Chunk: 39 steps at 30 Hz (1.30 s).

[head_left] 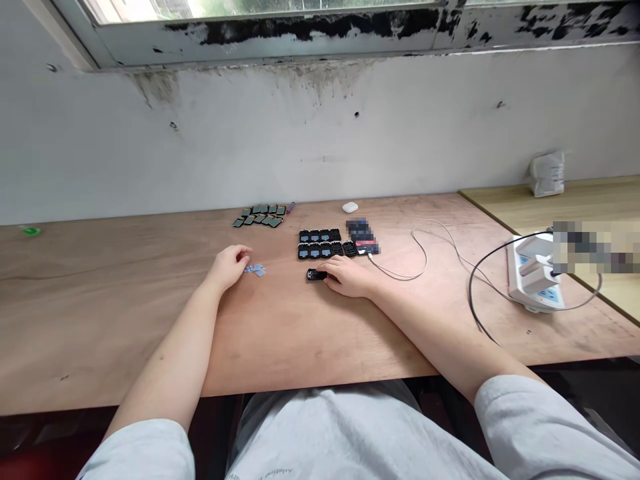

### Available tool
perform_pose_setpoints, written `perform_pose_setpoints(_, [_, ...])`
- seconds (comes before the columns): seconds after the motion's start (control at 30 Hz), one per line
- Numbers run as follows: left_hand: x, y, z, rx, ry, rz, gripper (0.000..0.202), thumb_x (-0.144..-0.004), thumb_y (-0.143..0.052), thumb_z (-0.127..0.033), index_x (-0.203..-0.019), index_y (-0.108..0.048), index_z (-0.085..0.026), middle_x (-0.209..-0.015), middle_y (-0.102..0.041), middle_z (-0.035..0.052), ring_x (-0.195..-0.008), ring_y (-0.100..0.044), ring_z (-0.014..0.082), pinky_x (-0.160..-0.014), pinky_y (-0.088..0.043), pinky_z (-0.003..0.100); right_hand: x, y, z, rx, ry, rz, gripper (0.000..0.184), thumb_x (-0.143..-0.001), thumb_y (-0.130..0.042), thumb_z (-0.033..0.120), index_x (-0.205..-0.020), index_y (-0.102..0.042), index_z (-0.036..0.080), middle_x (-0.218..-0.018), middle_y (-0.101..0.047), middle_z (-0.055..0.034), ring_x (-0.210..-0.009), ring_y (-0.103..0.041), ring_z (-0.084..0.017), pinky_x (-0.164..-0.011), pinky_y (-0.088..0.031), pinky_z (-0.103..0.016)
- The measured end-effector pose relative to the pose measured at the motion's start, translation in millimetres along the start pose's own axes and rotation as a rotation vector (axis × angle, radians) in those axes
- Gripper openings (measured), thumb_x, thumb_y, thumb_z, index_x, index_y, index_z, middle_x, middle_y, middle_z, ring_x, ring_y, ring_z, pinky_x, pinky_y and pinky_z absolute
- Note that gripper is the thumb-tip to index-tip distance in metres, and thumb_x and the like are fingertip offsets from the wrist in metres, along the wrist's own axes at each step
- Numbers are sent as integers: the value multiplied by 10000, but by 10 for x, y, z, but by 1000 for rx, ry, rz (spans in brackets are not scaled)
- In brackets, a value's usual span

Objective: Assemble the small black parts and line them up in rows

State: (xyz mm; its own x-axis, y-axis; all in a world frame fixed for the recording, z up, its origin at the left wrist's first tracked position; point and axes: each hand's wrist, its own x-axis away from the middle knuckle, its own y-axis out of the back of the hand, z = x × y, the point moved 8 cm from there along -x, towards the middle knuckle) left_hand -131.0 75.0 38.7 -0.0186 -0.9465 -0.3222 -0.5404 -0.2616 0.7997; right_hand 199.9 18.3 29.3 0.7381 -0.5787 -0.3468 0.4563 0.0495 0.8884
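My left hand (231, 265) is beside a small loose pile of light blue flat pieces (257, 269). Its fingers are curled together at the tips, and whatever may be between them is too small to make out. Under the fingers of my right hand (346, 276) is a small black plastic casing (314, 275) lying on the table, its right end covered by the fingers. Just beyond it stand two rows of similar black casings (320, 251); several hold a blue piece and those at the right show plain black.
Several green circuit boards (260, 215) lie at the back, with a thin pen-like tool (291, 208) beside them. A white rounded case (350, 207) is near the wall. A blurred-out dark device (363, 233) has a white cable (400, 277). At right is a power strip (537, 293).
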Motion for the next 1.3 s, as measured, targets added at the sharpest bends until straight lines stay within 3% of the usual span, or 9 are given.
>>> perform_pose_setpoints(0.1, [49,-51,-150,139,40,-61,328,-800,-598,-377,-1029,-710,-172,-900,-700,60,-800,-644,208,-778,-543,345,-1,-15,-21,-9,6,-10,369,-943,-596,151,-1306,-654,176,-1242,-707,-116,-1165,-609,-274,-1025,-501,-443])
perform_pose_setpoints(0.17, [139,-209,-375,261,53,-30,336,-816,-619,-389,-1060,-693,-169,-879,-701,49,-774,-648,195,-733,-548,326,-2,-24,-33,-10,5,-16,368,-941,-601,152,-1304,-655,182,-1236,-709,-112,-1159,-613,-269,-1024,-500,-439])
perform_pose_setpoints(0.3, [391,-595,-1083,184,-157,102,210,-860,-590,-304,-1001,-697,-192,-907,-685,50,-799,-648,194,-791,-543,342,-4,-18,-20,-10,15,-16,364,-932,-611,145,-1289,-662,192,-1248,-710,-106,-1153,-612,-266,-1018,-500,-439])
perform_pose_setpoints(0.4, [516,-750,-1387,88,-283,192,221,-912,-572,-323,-1044,-704,-203,-974,-664,59,-831,-646,201,-814,-537,355,-3,1,1,-4,18,-11,358,-937,-603,147,-1288,-663,185,-1241,-712,-107,-1144,-613,-268,-1002,-508,-435])
perform_pose_setpoints(0.5, [508,-706,-1362,84,-294,225,298,-989,-473,-340,-1112,-703,-197,-1031,-663,72,-851,-642,199,-840,-538,361,-3,19,11,-8,4,-10,343,-941,-603,151,-1276,-671,186,-1236,-713,-111,-1149,-616,-270,-1006,-508,-440])
perform_pose_setpoints(0.67, [506,-617,-1270,42,-442,332,363,-989,-431,-292,-1208,-713,-228,-1172,-652,98,-1094,-621,252,-1006,-505,410,1,21,4,-23,-5,-14,345,-937,-618,152,-1275,-675,195,-1225,-715,-111,-1160,-615,-271,-1013,-510,-446])
perform_pose_setpoints(0.97, [572,-613,-1363,44,-478,379,245,-915,-504,-259,-1018,-725,-237,-1106,-651,83,-1076,-598,253,-996,-500,401,-3,23,12,-20,15,-14,339,-946,-599,153,-1276,-663,188,-1198,-724,-98,-1132,-609,-269,-1005,-503,-440])
perform_pose_setpoints(1.1, [576,-616,-1388,59,-461,392,165,-898,-587,-356,-945,-695,-239,-1098,-653,78,-1084,-597,260,-1006,-493,405,-4,33,21,-22,3,-5,335,-946,-599,152,-1274,-662,178,-1208,-719,-109,-1141,-611,-268,-1004,-506,-437])
perform_pose_setpoints(1.3, [573,-685,-1300,172,-313,490,219,-913,-608,-443,-890,-657,-231,-966,-681,53,-847,-629,211,-762,-520,342,-4,29,9,-22,-23,2,330,-947,-609,162,-1271,-669,183,-1227,-713,-113,-1151,-618,-268,-1009,-506,-440])
